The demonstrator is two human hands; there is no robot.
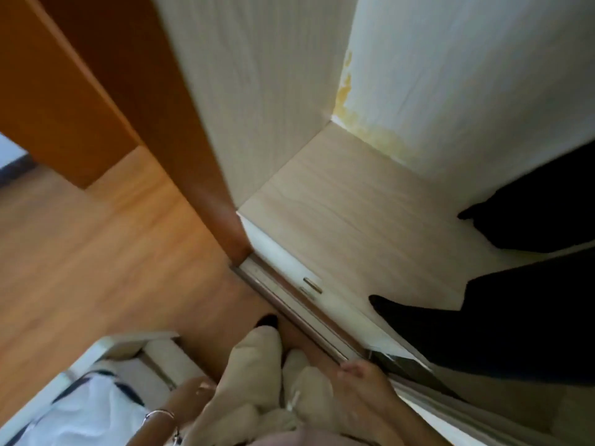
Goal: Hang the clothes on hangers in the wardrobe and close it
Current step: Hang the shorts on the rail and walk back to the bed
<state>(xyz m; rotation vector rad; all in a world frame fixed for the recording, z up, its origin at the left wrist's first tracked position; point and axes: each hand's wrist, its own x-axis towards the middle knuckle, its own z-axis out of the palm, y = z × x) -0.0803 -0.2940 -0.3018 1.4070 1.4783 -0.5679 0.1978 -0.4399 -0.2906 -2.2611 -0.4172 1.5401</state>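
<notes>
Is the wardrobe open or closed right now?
Open. Inside the wardrobe, its floor and back wall are exposed, and dark clothes hang in view at the right.

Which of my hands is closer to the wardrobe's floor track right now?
Right. The right hand is just beside the track; the left hand is farther away, beyond the beige trouser legs, next to the white garment.

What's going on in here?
A person stands at the open wardrobe, looking down. Dark clothes already hang inside on the right. The right hand is low by the door track; the left hand is beside a white bin with a white garment. The picture is blurry, so the grips are unclear.
</notes>
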